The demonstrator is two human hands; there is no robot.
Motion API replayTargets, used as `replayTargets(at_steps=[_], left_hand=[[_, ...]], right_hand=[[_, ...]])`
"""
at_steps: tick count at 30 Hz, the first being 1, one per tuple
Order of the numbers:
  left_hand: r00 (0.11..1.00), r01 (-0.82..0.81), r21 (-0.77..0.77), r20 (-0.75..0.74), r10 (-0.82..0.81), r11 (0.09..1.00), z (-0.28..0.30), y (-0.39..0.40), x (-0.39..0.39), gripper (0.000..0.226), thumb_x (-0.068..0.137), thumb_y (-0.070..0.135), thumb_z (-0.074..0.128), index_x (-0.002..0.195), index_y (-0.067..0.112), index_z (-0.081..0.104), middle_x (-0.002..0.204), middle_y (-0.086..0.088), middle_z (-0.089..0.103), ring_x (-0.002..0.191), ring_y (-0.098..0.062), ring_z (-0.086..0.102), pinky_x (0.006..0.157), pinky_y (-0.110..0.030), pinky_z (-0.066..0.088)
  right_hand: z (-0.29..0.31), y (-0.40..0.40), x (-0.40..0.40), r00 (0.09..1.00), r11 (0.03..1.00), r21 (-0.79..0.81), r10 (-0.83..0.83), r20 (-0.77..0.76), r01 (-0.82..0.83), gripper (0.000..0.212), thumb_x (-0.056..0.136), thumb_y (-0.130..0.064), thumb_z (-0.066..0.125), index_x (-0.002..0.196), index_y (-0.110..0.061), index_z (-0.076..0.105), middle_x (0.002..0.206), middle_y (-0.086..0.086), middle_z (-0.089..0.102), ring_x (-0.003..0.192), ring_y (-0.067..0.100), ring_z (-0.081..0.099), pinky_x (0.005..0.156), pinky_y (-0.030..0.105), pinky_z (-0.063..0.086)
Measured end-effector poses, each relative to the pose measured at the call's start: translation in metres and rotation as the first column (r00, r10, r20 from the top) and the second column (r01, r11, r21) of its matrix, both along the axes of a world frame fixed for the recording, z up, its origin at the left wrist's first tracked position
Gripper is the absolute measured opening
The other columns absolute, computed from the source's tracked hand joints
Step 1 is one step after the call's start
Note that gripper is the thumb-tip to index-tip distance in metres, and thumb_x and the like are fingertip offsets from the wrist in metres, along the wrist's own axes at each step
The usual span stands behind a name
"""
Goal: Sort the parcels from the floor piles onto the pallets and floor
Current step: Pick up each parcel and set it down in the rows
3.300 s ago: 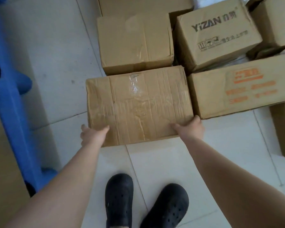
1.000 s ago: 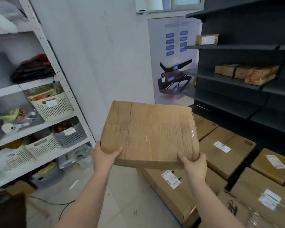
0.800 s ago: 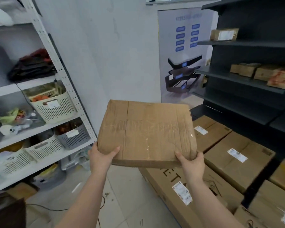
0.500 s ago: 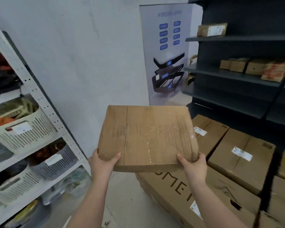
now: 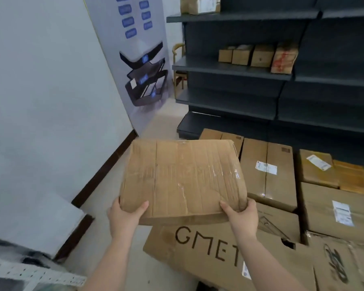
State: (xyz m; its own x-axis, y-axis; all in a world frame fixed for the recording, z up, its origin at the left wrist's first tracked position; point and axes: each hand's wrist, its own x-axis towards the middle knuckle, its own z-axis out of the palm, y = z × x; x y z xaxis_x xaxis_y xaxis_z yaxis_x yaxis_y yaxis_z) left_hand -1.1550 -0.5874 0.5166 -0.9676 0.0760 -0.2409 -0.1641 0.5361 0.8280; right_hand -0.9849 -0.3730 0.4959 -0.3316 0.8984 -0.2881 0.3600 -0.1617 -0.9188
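I hold a worn, taped brown cardboard parcel (image 5: pixel 183 179) in the air at chest height. My left hand (image 5: pixel 124 217) grips its near left corner, thumb on top. My right hand (image 5: pixel 242 217) grips its near right corner, thumb on top as well. Just below and beyond the parcel lies a big flat carton marked "GMET" (image 5: pixel 208 253). More labelled cartons (image 5: pixel 267 173) lie side by side to the right of it, low on the floor; whatever is under them is hidden.
A dark metal shelf unit (image 5: pixel 282 76) with several small boxes stands behind the cartons. A white wall (image 5: pixel 46 101) with a dark skirting runs on the left, with a poster board (image 5: pixel 139 59) leaning at its far end. A strip of tiled floor (image 5: pixel 118 185) lies between wall and cartons.
I lifted the parcel off the floor pile and turned away with it. Over the last second my view swung right and down, from the white basket shelves to the row of cartons.
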Motion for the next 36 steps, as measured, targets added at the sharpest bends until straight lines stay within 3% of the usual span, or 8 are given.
replayTargets(at_steps=[9,17,21,24,27,29,31,36], left_hand=[[0.987,0.147,-0.126,0.086,-0.137,0.981,-0.106,0.136,-0.128,0.096,0.07,0.038,0.081,0.146,0.01,0.03,0.139,-0.015,0.036,0.125,-0.032,0.044,0.104,-0.044,0.038],[0.96,0.258,-0.192,0.165,-0.228,0.947,-0.247,0.208,-0.198,0.093,0.069,0.035,0.082,0.145,0.008,0.033,0.138,-0.016,0.037,0.126,-0.033,0.044,0.104,-0.043,0.039],[0.931,0.32,-0.225,0.252,-0.262,0.92,-0.327,0.218,-0.213,0.098,0.066,0.039,0.083,0.145,0.009,0.033,0.14,-0.014,0.04,0.126,-0.033,0.045,0.105,-0.047,0.04],[0.905,0.367,-0.269,0.326,-0.274,0.89,-0.38,0.207,-0.214,0.098,0.063,0.043,0.084,0.142,0.013,0.036,0.136,-0.011,0.044,0.12,-0.033,0.05,0.101,-0.05,0.044],[0.844,0.485,-0.381,0.439,-0.308,0.787,-0.416,0.188,-0.209,0.096,0.066,0.039,0.084,0.143,0.011,0.034,0.138,-0.011,0.04,0.121,-0.033,0.05,0.101,-0.049,0.044],[0.787,0.595,-0.45,0.493,-0.371,0.666,-0.428,0.181,-0.2,0.098,0.069,0.042,0.081,0.146,0.012,0.028,0.145,-0.009,0.033,0.127,-0.03,0.046,0.101,-0.047,0.044],[0.782,0.62,-0.51,0.466,-0.415,0.597,-0.434,0.18,-0.194,0.097,0.073,0.047,0.076,0.148,0.016,0.023,0.15,-0.007,0.027,0.13,-0.028,0.044,0.099,-0.045,0.045],[0.842,0.536,-0.507,0.384,-0.38,0.675,-0.435,0.178,-0.195,0.091,0.074,0.04,0.077,0.147,0.018,0.028,0.148,-0.008,0.027,0.12,-0.033,0.051,0.092,-0.049,0.049]], right_hand=[[-0.106,0.105,-0.102,0.983,0.987,-0.077,-0.128,0.132,0.139,0.048,0.071,-0.022,0.083,0.1,-0.016,0.044,0.097,0.004,0.056,0.091,0.022,0.054,0.079,0.033,0.045],[-0.233,0.154,-0.151,0.951,0.975,-0.12,-0.147,0.271,0.185,0.049,0.074,-0.026,0.08,0.102,-0.015,0.042,0.101,0.002,0.052,0.094,0.019,0.049,0.08,0.032,0.044],[-0.298,0.153,-0.15,0.907,0.967,-0.13,-0.153,0.393,0.22,0.057,0.074,-0.03,0.08,0.115,-0.01,0.046,0.103,0.001,0.05,0.098,0.02,0.051,0.082,0.035,0.046],[-0.343,0.14,-0.146,0.807,0.96,-0.182,-0.066,0.587,0.211,0.07,0.073,-0.045,0.076,0.123,-0.008,0.044,0.115,0.004,0.054,0.111,0.026,0.053,0.095,0.044,0.043],[-0.373,0.123,-0.141,0.544,0.963,-0.26,0.177,0.82,0.078,0.076,0.076,-0.062,0.064,0.13,-0.014,0.041,0.129,0.001,0.052,0.124,0.024,0.047,0.108,0.051,0.024],[-0.386,0.114,-0.14,0.411,0.953,-0.303,0.286,0.866,-0.024,0.08,0.08,-0.062,0.059,0.139,-0.015,0.034,0.138,-0.001,0.046,0.133,0.021,0.039,0.112,0.052,0.017],[-0.395,0.108,-0.142,0.382,0.954,-0.296,0.292,0.877,-0.048,0.087,0.082,-0.061,0.057,0.147,-0.015,0.022,0.147,-0.001,0.038,0.138,0.02,0.032,0.114,0.054,0.012],[-0.396,0.109,-0.147,0.323,0.96,-0.277,0.276,0.905,-0.045,0.092,0.084,-0.059,0.056,0.151,-0.012,0.014,0.151,0.003,0.033,0.142,0.024,0.024,0.115,0.056,0.005]])
